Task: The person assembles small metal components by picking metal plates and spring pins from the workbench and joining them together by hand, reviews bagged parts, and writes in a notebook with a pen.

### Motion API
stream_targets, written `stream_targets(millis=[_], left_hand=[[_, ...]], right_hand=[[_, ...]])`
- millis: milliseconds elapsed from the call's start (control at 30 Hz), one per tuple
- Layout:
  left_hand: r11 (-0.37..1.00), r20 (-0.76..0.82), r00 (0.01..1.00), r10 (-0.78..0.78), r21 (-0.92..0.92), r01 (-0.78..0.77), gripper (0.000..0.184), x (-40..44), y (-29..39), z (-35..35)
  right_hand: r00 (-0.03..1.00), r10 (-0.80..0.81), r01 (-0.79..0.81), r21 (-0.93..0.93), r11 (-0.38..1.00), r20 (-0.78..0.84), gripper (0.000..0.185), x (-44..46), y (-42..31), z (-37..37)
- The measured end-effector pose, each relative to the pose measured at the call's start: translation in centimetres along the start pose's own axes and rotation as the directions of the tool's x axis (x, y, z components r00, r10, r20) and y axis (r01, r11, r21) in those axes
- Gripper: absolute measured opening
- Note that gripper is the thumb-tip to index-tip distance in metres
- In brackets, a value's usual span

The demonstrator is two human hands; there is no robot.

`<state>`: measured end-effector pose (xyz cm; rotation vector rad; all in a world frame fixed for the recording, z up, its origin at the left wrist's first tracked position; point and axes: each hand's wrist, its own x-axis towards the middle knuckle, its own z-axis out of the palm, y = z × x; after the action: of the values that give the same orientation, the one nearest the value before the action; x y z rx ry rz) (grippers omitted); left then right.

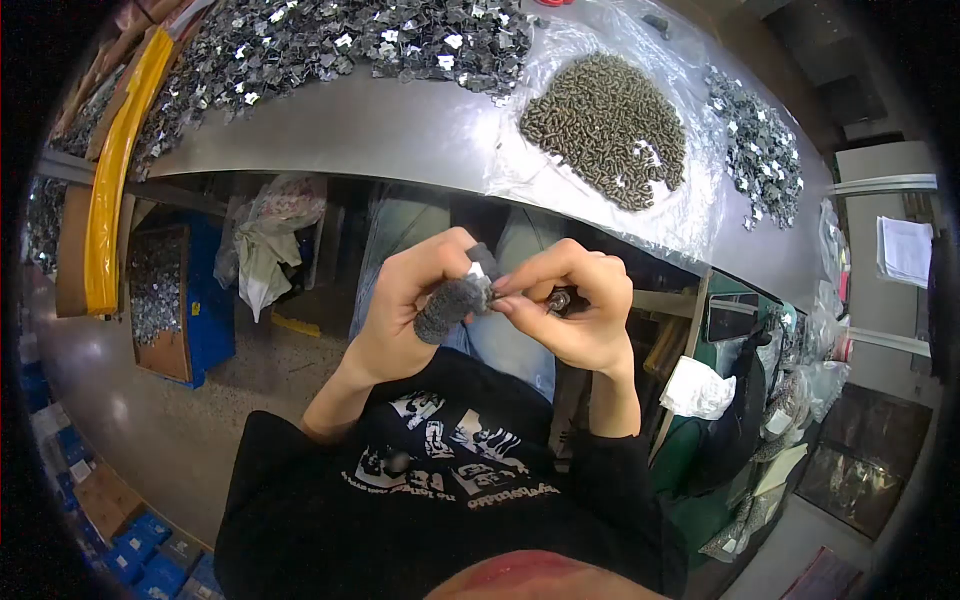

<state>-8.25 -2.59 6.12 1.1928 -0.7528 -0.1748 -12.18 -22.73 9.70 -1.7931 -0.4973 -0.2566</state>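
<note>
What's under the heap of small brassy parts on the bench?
Clear plastic sheet shows around the heap, and white shows through gaps near its lower right edge. Beneath the dense middle, everything is covered; I can't tell what lies there.

Nothing reads with certainty: the white lettering [515,497] on the black shirt [350,535], lower centre of the frame, is too blurred.

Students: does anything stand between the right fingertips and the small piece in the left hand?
Nothing visible does. The right hand is close beside the piece in the left hand; the grey finger cover lies beside it. Contact is unclear.
</note>
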Motion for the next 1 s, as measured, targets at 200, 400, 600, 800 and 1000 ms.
stream_targets(millis=[200, 400, 600, 800, 1000], left_hand=[[0.992, 0.167, 0.985, -0.044, 0.126, 0.023, 0.019, 0.3, 0.7, -0.5], [0.997, 0.149, 0.989, 0.002, 0.081, -0.014, 0.020, -0.4, -0.5, -0.9], [0.986, 0.082, 0.996, 0.023, 0.163, -0.036, 0.018, -0.5, -0.1, -0.9], [0.973, -0.066, 0.994, -0.087, 0.209, 0.099, 0.020, -1.5, -0.2, 0.2], [0.978, -0.102, 0.989, -0.111, 0.166, 0.127, 0.024, -1.8, -1.2, 0.6]], right_hand=[[0.992, 0.047, -0.051, 0.031, 0.998, 0.116, 0.023, 0.0, 0.2, -0.8], [0.986, 0.117, -0.119, 0.008, 0.993, 0.117, 0.032, -0.9, -0.6, 0.0], [0.993, 0.081, -0.081, 0.005, 0.997, 0.085, 0.031, -1.1, -0.2, 0.3], [0.989, 0.094, -0.097, 0.018, 0.995, 0.110, 0.030, -1.0, -0.3, -0.1], [0.983, 0.126, -0.133, 0.045, 0.990, 0.135, 0.028, -1.0, -0.6, -0.6]])
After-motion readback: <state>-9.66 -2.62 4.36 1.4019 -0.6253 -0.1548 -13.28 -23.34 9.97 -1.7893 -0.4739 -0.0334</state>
